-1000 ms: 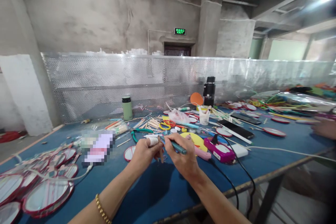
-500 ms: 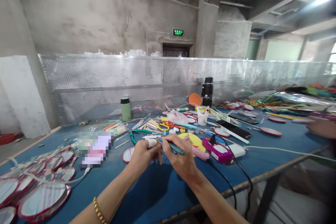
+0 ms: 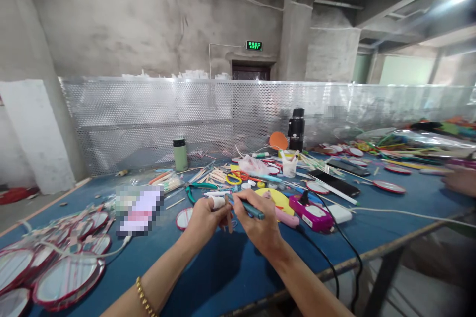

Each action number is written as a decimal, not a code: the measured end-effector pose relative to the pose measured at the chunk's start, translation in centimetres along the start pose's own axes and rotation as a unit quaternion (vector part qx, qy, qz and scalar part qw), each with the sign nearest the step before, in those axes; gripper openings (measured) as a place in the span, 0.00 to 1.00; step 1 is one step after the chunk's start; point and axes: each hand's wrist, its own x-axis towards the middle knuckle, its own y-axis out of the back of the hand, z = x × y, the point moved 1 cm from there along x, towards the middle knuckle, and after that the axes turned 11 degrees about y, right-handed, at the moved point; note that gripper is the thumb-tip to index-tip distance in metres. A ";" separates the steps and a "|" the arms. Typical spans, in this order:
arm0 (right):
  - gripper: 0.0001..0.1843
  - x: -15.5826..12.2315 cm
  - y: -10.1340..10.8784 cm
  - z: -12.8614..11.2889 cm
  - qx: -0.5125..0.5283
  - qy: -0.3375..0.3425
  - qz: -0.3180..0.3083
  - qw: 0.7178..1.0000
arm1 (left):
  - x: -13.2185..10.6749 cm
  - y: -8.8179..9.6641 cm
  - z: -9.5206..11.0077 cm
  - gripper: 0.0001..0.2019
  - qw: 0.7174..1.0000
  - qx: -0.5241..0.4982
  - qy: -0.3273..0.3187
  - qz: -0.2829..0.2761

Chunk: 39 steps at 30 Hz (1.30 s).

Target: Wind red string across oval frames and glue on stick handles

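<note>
My left hand (image 3: 208, 218), with white tape round one finger, pinches a small flat wooden stick (image 3: 229, 221) upright above the blue table. Closed round a teal pen (image 3: 250, 208), my right hand (image 3: 260, 220) sits just to the right, the pen's tip end close to the stick. The fingers hide where the tip meets the stick, so contact cannot be made out. Behind my left hand lies a round red-rimmed disc (image 3: 183, 218), partly covered by it. Green-handled pliers (image 3: 191, 193) rest beyond that disc.
Red-rimmed discs (image 3: 67, 280) pile up at the left beside a phone (image 3: 143, 210) on a cable. A purple power strip (image 3: 310, 214), pink tool (image 3: 286, 218) and black cord lie right. Bottles (image 3: 180, 155) stand behind loose sticks (image 3: 215, 176). Another person's hand (image 3: 461, 181) shows far right.
The view has shifted slightly, so the scene sits a little further right. Both hands keep their grips on the stick and the pen, nearly in place.
</note>
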 end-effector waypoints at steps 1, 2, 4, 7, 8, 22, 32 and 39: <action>0.08 0.0 0.0 0.0 0.003 -0.001 -0.003 1.000 | 0.0 0.0 0.0 0.23 1.000 0.003 -0.001 -0.003; 0.08 0.0 0.0 0.0 0.006 0.000 -0.006 1.000 | -0.1 0.0 0.1 0.23 1.000 0.006 -0.001 -0.005; 0.08 0.0 0.0 -0.1 0.008 0.003 -0.008 1.000 | -0.1 0.0 0.1 0.24 1.000 0.010 -0.005 -0.009; 0.08 0.1 0.0 -0.1 0.001 0.002 0.001 1.000 | -0.2 0.0 0.3 0.23 1.000 0.006 -0.006 -0.007; 0.08 0.1 0.0 -0.1 -0.001 0.000 0.002 1.000 | -0.2 -0.1 0.3 0.23 1.000 0.004 -0.005 -0.006; 0.08 0.1 0.0 -0.2 0.006 -0.003 -0.018 1.000 | -0.4 -0.1 0.6 0.24 1.000 0.014 -0.003 0.000; 0.08 -0.2 0.0 0.0 0.006 -0.010 -0.020 1.000 | -0.3 -0.1 0.4 0.24 1.000 0.011 -0.001 -0.006; 0.08 -0.1 0.1 -0.1 0.003 -0.007 -0.008 1.000 | -0.3 -0.1 0.6 0.24 1.000 0.007 -0.001 -0.011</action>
